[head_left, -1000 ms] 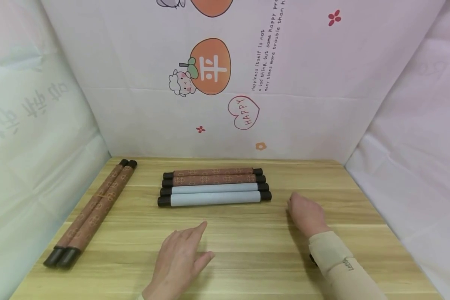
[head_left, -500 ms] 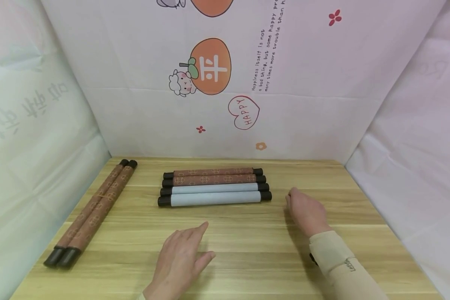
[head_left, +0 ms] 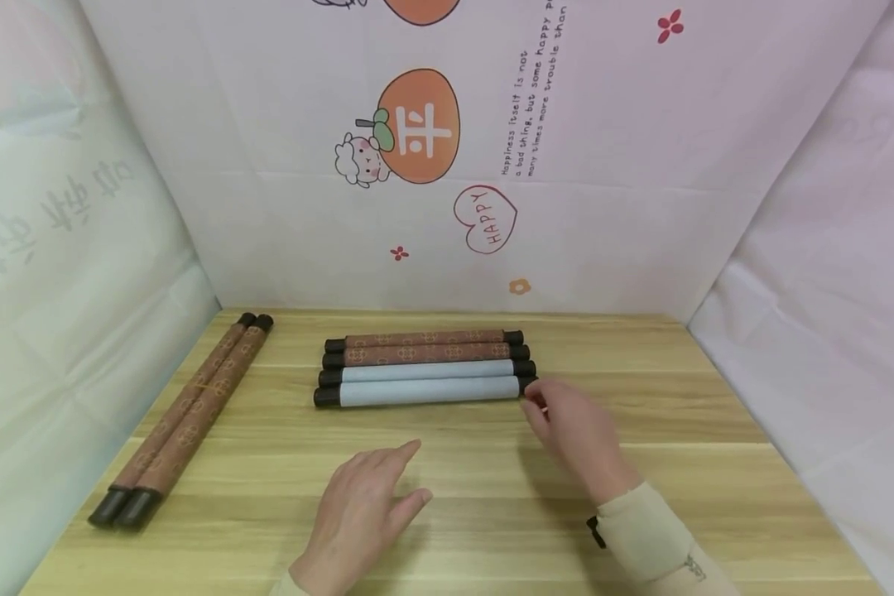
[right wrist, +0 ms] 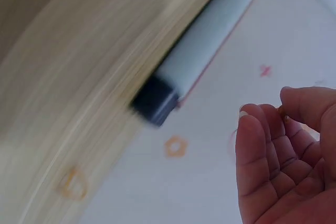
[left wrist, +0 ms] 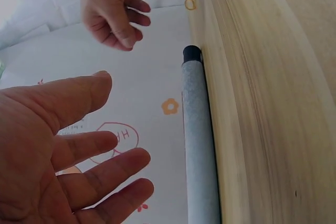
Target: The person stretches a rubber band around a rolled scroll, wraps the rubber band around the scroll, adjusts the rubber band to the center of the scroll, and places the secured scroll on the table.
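Observation:
Four-sided order shows in a row of rolled scrolls with black end knobs, lying side by side on the wooden table. Nearest me is a pale blue scroll (head_left: 428,392), then another pale blue scroll (head_left: 425,372), with two brown patterned scrolls (head_left: 425,356) behind. My right hand (head_left: 577,430) hovers at the front scroll's right knob, overlapping it in the head view. In the right wrist view its loosely bent fingers (right wrist: 254,150) are apart from the black knob (right wrist: 156,99). My left hand (head_left: 361,509) is held before the row, fingers extended and thumb spread, touching nothing.
Two longer brown patterned scrolls (head_left: 194,426) lie slantwise along the table's left side. White printed cloth (head_left: 603,240) rises behind the table (head_left: 477,530) and along both sides.
My right hand has moved left to the front scroll's right end, and its fingers have loosened. The left hand has barely moved; the scrolls lie as before.

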`<state>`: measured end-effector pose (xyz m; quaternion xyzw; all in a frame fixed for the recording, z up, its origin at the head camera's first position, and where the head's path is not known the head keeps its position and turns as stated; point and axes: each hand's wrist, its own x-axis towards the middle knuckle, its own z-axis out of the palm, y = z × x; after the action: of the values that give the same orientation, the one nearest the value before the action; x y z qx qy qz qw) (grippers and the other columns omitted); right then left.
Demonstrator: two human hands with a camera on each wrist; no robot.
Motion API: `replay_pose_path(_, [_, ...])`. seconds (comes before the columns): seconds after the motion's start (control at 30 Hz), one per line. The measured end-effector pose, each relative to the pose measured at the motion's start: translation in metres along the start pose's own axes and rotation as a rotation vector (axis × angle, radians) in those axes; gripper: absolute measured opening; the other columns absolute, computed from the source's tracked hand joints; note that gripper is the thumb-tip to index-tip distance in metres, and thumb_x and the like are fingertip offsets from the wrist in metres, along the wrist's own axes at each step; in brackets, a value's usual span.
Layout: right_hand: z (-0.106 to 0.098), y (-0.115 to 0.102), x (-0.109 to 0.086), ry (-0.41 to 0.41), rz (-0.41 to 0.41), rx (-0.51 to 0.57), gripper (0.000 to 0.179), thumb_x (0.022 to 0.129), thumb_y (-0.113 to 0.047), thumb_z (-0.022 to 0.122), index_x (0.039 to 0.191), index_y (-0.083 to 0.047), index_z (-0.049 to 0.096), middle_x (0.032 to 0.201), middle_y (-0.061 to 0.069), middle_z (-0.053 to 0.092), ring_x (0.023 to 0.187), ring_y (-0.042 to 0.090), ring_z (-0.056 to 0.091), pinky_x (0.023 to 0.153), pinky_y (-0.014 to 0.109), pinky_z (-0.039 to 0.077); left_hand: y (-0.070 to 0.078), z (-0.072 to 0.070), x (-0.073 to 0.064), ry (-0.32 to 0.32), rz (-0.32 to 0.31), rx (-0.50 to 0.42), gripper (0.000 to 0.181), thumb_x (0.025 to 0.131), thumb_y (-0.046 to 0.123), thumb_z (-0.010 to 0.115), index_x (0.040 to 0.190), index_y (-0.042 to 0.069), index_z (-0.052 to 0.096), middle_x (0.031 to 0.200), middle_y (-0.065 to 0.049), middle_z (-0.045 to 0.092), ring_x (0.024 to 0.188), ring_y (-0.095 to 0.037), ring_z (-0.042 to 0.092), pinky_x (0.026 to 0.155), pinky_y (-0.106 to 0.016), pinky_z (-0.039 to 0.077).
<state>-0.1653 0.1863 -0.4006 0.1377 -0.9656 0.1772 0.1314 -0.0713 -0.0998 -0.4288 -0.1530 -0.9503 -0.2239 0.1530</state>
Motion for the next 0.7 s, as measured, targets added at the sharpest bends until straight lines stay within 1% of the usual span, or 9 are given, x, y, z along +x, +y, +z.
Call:
replay_pose_path(0.03, [0.001, -0.006, -0.002, 0.018, -0.028, 0.022, 0.017, 0.097, -0.019, 0.072, 0.109, -0.007, 0.073, 0.096, 0.005, 0.076, 0.080, 0.015, 0.071, 0.069, 0.037, 0.060, 0.000, 0.000, 0.001, -0.001, 0.002, -0.007, 0.054, 0.089, 0.039, 0.081, 0.137, 0.018, 0.068, 0.125, -0.001, 0.075, 0.115, -0.021, 0.069, 0.099, -0.045, 0.055])
replay_pose_path(0.13, [0.005, -0.025, -0.010, 0.078, -0.123, 0.082, 0.013, 0.093, -0.013, 0.076, 0.105, -0.008, 0.073, 0.092, 0.002, 0.077, 0.079, 0.012, 0.073, 0.067, 0.030, 0.060, 0.000, 0.001, 0.002, 0.019, 0.025, -0.033, 0.051, 0.089, 0.038, 0.082, 0.134, 0.018, 0.070, 0.123, 0.001, 0.076, 0.113, -0.019, 0.070, 0.098, -0.042, 0.056])
replay_pose_path(0.23, [0.008, -0.043, -0.018, 0.086, -0.166, 0.154, 0.014, 0.091, -0.011, 0.079, 0.103, -0.012, 0.073, 0.089, -0.002, 0.076, 0.076, 0.007, 0.071, 0.066, 0.024, 0.058, 0.001, 0.002, 0.005, 0.051, 0.064, -0.060, 0.049, 0.088, 0.037, 0.083, 0.131, 0.017, 0.072, 0.119, 0.002, 0.077, 0.109, -0.016, 0.070, 0.094, -0.039, 0.057])
replay_pose_path(0.3, [0.008, -0.054, -0.022, 0.060, -0.158, 0.207, 0.016, 0.091, -0.013, 0.080, 0.106, -0.013, 0.073, 0.089, -0.006, 0.075, 0.077, 0.003, 0.069, 0.068, 0.022, 0.058, 0.001, 0.002, 0.007, 0.069, 0.087, -0.077, 0.048, 0.088, 0.036, 0.083, 0.130, 0.016, 0.073, 0.115, 0.003, 0.078, 0.106, -0.014, 0.070, 0.092, -0.037, 0.057])
replay_pose_path(0.37, [0.007, -0.063, -0.026, 0.024, -0.130, 0.261, 0.019, 0.091, -0.015, 0.080, 0.109, -0.015, 0.073, 0.089, -0.009, 0.074, 0.078, 0.001, 0.068, 0.070, 0.021, 0.058, 0.003, 0.001, 0.009, 0.081, 0.101, -0.095, 0.046, 0.089, 0.035, 0.082, 0.129, 0.014, 0.073, 0.112, 0.004, 0.078, 0.103, -0.013, 0.070, 0.089, -0.036, 0.058])
replay_pose_path(0.5, [0.008, -0.079, -0.032, -0.025, -0.104, 0.350, 0.025, 0.091, -0.013, 0.081, 0.113, -0.015, 0.070, 0.092, -0.010, 0.075, 0.081, 0.001, 0.069, 0.074, 0.022, 0.059, 0.006, 0.000, 0.013, 0.090, 0.106, -0.135, 0.040, 0.092, 0.033, 0.079, 0.127, 0.013, 0.074, 0.108, 0.005, 0.078, 0.099, -0.012, 0.070, 0.084, -0.034, 0.058])
replay_pose_path(0.6, [0.010, -0.086, -0.035, -0.032, -0.105, 0.393, 0.025, 0.089, -0.009, 0.081, 0.109, -0.016, 0.068, 0.092, -0.009, 0.075, 0.082, 0.002, 0.070, 0.074, 0.022, 0.060, 0.009, -0.001, 0.016, 0.096, 0.109, -0.158, 0.036, 0.094, 0.031, 0.077, 0.125, 0.012, 0.075, 0.108, 0.004, 0.078, 0.097, -0.011, 0.070, 0.082, -0.033, 0.059])
replay_pose_path(0.7, [0.012, -0.091, -0.037, -0.024, -0.118, 0.415, 0.025, 0.087, -0.006, 0.082, 0.103, -0.018, 0.066, 0.091, -0.007, 0.075, 0.081, 0.002, 0.070, 0.073, 0.022, 0.059, 0.011, 0.000, 0.018, 0.122, 0.131, -0.176, 0.033, 0.095, 0.028, 0.077, 0.124, 0.012, 0.076, 0.107, 0.005, 0.079, 0.095, -0.011, 0.071, 0.080, -0.032, 0.059])
